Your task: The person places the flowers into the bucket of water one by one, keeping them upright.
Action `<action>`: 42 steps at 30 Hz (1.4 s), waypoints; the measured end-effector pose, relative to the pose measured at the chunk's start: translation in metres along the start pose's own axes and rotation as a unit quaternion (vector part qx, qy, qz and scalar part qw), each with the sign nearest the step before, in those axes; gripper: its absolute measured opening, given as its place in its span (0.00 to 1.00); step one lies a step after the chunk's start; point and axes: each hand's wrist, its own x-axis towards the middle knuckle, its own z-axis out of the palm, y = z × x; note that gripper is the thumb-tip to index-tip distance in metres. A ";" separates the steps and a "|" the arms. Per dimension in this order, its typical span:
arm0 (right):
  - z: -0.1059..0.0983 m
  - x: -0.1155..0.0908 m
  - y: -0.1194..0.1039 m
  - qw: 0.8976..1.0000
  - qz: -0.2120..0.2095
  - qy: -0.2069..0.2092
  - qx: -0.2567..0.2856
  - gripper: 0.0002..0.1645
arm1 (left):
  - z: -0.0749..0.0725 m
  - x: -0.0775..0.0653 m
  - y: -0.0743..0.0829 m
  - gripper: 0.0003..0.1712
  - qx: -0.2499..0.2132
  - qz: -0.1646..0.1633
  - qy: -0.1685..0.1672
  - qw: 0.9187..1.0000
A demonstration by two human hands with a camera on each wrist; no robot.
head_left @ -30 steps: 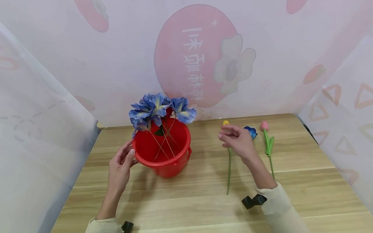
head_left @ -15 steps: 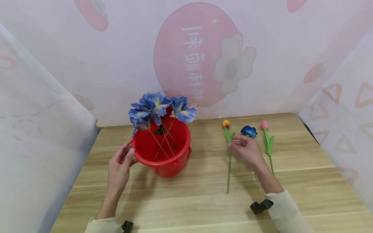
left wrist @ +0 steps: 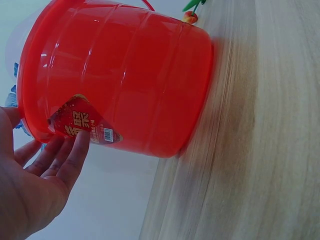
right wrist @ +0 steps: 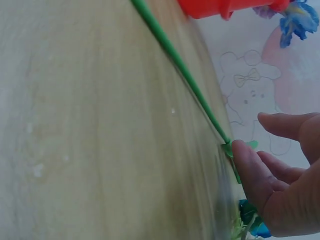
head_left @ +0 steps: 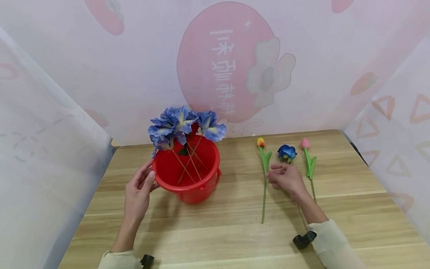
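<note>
In the head view, a pale printed backdrop (head_left: 144,74) closes off the far edge of the wood-grain table (head_left: 228,239), and blue flowers (head_left: 174,125) on thin stems lean out over the far rim of the red bucket (head_left: 193,195). A blue rose (head_left: 287,152) and a pink tulip (head_left: 309,167) lie on the right; the right hand (head_left: 286,179) and its forearm cross the rose's stem, covering part of it. The bucket stands on the table left of centre, while the orange tulip (head_left: 264,163) lies between it and the rose, its bud red-orange and yellow above green leaves and a long straight stem. The left hand (head_left: 138,192) holds the bucket's near-left rim, thumb on top and fingers outside. The right hand's fingers are loosely bent beside the tulip's stem; whether they touch it cannot be told. In the left wrist view, the bucket's glossy, ribbed wall bears a red-and-gold label (left wrist: 85,122) with a barcode, partly overlapped by the left fingers. In the right wrist view, the green stem slants across the table, with the blue rose partly hidden below the right hand, whose thumb and fingers stand apart with nothing gripped between them.
</note>
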 end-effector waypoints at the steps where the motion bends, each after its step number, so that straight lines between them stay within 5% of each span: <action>1: 0.001 0.000 0.001 1.000 0.004 0.000 -0.001 0.32 | 0.000 0.000 0.000 0.28 -0.001 -0.001 0.000 1.000; 26: 0.019 0.016 0.011 0.987 -0.039 0.062 -0.143 0.26 | 0.000 0.000 0.001 0.27 0.002 0.005 0.004 1.000; 42: 0.015 0.008 0.004 0.994 -0.042 0.045 -0.095 0.20 | 0.000 -0.001 0.001 0.27 0.005 0.000 0.004 1.000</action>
